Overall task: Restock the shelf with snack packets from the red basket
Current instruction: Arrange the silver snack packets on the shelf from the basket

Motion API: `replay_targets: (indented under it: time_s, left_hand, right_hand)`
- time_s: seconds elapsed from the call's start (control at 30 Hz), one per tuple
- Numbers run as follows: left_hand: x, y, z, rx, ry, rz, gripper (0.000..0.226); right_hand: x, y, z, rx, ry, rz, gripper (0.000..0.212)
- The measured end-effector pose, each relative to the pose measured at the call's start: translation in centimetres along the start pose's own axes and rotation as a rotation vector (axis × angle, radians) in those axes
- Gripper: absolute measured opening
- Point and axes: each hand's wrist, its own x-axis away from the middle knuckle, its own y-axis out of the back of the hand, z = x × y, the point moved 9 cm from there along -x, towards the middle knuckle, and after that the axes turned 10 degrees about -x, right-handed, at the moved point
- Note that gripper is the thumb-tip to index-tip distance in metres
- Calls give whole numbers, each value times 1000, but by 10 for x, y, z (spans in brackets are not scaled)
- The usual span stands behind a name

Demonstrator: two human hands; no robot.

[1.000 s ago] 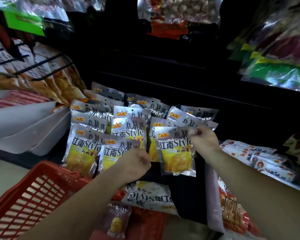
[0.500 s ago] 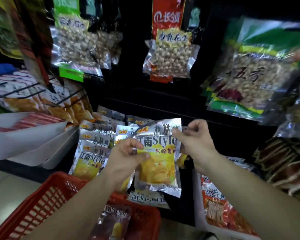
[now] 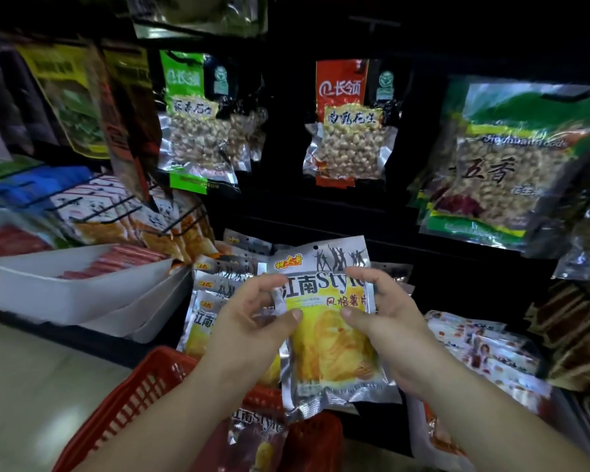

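Observation:
I hold one silver-and-yellow snack packet [image 3: 324, 338] upright in front of the shelf with both hands. My left hand [image 3: 252, 321] pinches its left edge between thumb and fingers. My right hand [image 3: 385, 321] grips its right edge, thumb on the front. Behind it hang several matching packets [image 3: 215, 294] in rows on the shelf. The red basket [image 3: 140, 403] sits low at the bottom left, with a darker packet [image 3: 256, 437] lying inside it.
Peanut bags [image 3: 348, 148] hang above on the dark shelf [image 3: 440, 253], with bigger nut bags [image 3: 511, 172] at right. White trays [image 3: 79, 291] of red sticks stand to the left. Small white packets [image 3: 484, 349] lie at lower right. Pale floor shows at lower left.
The view has tilted upward. The packet came off the hanging row and closer to me; both hands slid from its top corners to its side edges.

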Motion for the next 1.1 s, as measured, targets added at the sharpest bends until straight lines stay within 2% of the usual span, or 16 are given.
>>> replay_targets:
  time_s: [0.13, 0.27, 0.4, 0.6, 0.7, 0.83, 0.9, 0.97, 1.03, 1.1]
  left_hand:
    - [10, -15, 2, -16, -16, 153, 87]
    - [7, -12, 4, -35, 3, 121, 102]
    - [4, -8, 9, -19, 8, 55, 102]
    - [-1, -11, 18, 3, 43, 48, 80]
    - [0, -16, 20, 13, 56, 113, 91]
    - [9, -29, 25, -17, 102, 283, 112]
    - [9, -26, 23, -50, 67, 255, 110]
    - [6, -20, 20, -68, 17, 186, 100]
    - [4, -16, 20, -65, 6, 168, 90]
    - [5, -19, 25, -70, 41, 222, 87]
  right_hand:
    - [-4, -3, -1, 70, 38, 25, 71]
    - [-5, -7, 5, 72, 82, 53, 89]
    - [-5, 4, 3, 40, 111, -56, 90]
    - [-9, 16, -1, -24, 122, -126, 66]
    - [-10, 21, 3, 4, 150, -177, 63]
    - [-10, 27, 4, -15, 159, -202, 70]
    - [-12, 26, 4, -39, 125, -152, 65]
    - [-13, 18, 1, -47, 44, 2, 65]
    - [-11, 10, -5, 14, -48, 174, 76]
    - [-9, 10, -9, 66, -69, 201, 84]
